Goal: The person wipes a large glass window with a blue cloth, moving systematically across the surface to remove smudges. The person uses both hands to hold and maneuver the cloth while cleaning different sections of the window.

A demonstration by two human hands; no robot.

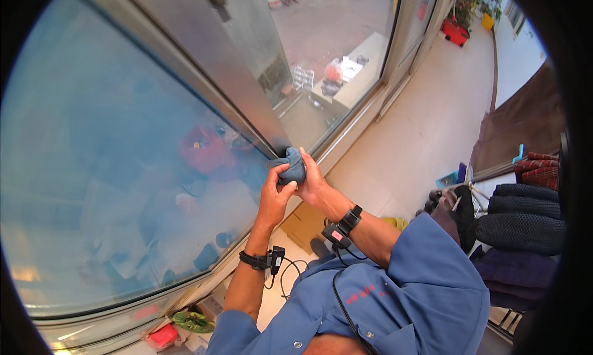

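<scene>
A folded blue-grey cloth (293, 166) is bunched between my two hands, close to the lower part of a metal window frame (231, 93). My left hand (274, 195) grips it from the near left side with fingers and thumb. On the right side, my right hand (312, 179) holds it too, its palm partly hidden behind the cloth. A large glass pane with a blue tint (125, 160) lies to the left of the frame, and a clear pane (319, 35) to the right. Each wrist bears a black strap with a small cabled device.
Stacked dark cushions or textiles (521, 218) and a cluttered rack stand at the right. Below my hands is a cardboard box (303, 225). A potted plant (193, 321) and a red item (163, 336) sit at the lower left. A red planter (455, 32) stands along the tiled floor.
</scene>
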